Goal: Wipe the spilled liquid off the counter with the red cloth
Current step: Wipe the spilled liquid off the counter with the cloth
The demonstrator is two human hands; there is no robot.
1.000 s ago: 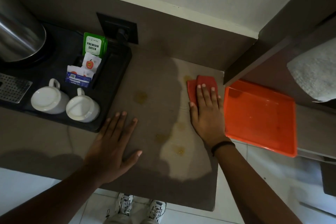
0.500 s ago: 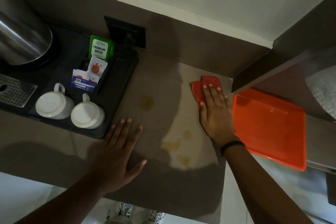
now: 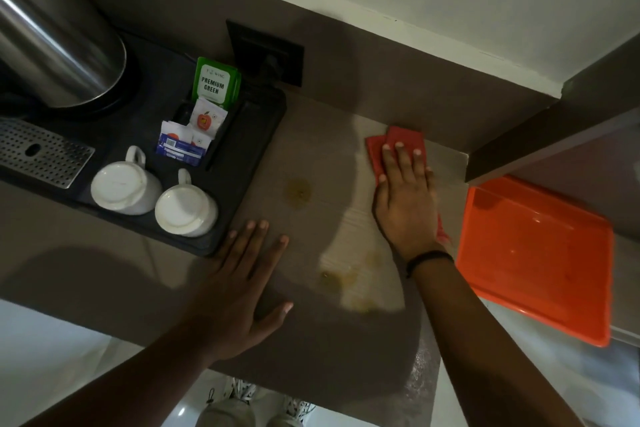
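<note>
Flat-palmed, right hand (image 3: 407,204) presses red cloth (image 3: 398,144) onto counter (image 3: 311,149) at back wall, left hand (image 3: 242,284) spread flat, holding nothing; yellowish spill patches (image 3: 298,191) mid-counter and near front edge not yet wiped.

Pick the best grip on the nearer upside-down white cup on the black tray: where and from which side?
Take the nearer cup by its handle, coming from above at the far side. It stands rim-down, so there is no open rim to pinch, and the other cup sits close on its left. The handle points away, toward the sachets.
</note>
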